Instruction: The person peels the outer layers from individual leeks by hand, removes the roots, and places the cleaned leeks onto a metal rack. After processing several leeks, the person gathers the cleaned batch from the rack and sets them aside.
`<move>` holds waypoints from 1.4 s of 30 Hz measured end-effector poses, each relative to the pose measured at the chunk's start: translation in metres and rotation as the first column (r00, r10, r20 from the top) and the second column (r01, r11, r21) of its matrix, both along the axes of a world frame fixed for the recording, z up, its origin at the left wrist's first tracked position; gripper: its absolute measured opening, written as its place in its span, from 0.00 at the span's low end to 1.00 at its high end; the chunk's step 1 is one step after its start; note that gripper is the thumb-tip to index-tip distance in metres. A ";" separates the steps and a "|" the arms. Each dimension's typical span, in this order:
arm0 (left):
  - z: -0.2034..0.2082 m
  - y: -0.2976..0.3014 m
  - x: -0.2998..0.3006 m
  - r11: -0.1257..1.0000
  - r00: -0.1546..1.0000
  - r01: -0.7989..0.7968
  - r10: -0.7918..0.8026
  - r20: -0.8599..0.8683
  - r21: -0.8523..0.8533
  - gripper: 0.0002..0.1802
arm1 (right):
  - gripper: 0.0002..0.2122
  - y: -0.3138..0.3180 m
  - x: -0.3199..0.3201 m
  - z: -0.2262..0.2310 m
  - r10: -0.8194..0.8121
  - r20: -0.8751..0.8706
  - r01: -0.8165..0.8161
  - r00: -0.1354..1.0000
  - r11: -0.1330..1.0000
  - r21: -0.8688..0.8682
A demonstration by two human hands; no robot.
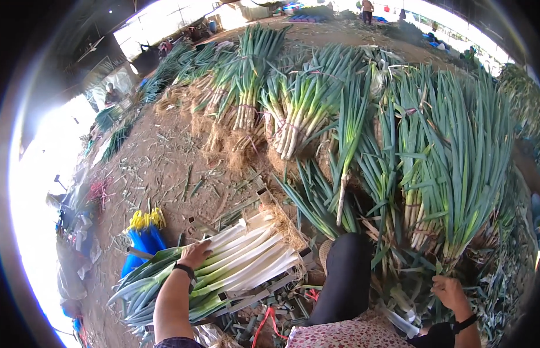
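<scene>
A row of trimmed green onions (pixel 247 255), white stalks side by side with roots to the right, lies in a low frame (pixel 259 300) at my lower left. My left hand (pixel 196 255) rests on these stalks with its fingers laid over them. My right hand (pixel 450 292) is at the lower right, fingers closed in a pinch beside loose leaf scraps. A bit of green leaf shows just above its fingertips; whether it is held I cannot make out. Untrimmed green onions (pixel 455 151) stand tall beyond my right hand. A single green onion (pixel 346 168) leans ahead of my knee.
Tied green onion bundles (pixel 293 116) stand in a heap farther ahead. Blue strips with yellow ends (pixel 145 235) lie left of the frame. A red strap (pixel 267 325) is near my leg (pixel 345 278). Leaf scraps litter the dirt floor. A person (pixel 367 10) stands far off.
</scene>
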State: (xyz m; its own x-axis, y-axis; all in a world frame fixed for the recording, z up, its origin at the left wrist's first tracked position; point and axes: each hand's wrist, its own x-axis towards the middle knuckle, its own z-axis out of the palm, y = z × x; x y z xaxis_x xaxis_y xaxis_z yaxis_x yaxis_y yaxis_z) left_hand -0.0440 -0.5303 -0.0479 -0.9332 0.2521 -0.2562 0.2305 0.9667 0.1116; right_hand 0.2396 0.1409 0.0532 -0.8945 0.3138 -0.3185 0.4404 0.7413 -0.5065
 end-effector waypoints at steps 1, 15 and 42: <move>-0.012 0.003 -0.005 0.999 0.999 -0.033 0.033 0.036 0.002 0.23 | 0.16 -0.001 0.002 -0.002 -0.018 0.015 0.019 1.000 1.000 -0.017; -0.098 0.081 -0.035 0.940 0.972 -0.043 0.118 -0.205 0.339 0.26 | 0.17 -0.038 -0.014 -0.012 -0.012 0.398 0.007 0.917 1.000 0.016; 0.022 -0.331 0.373 0.433 0.782 -0.574 0.541 -0.309 -0.695 0.19 | 0.18 -0.004 0.007 -0.045 0.170 0.111 -0.154 0.979 0.978 -0.144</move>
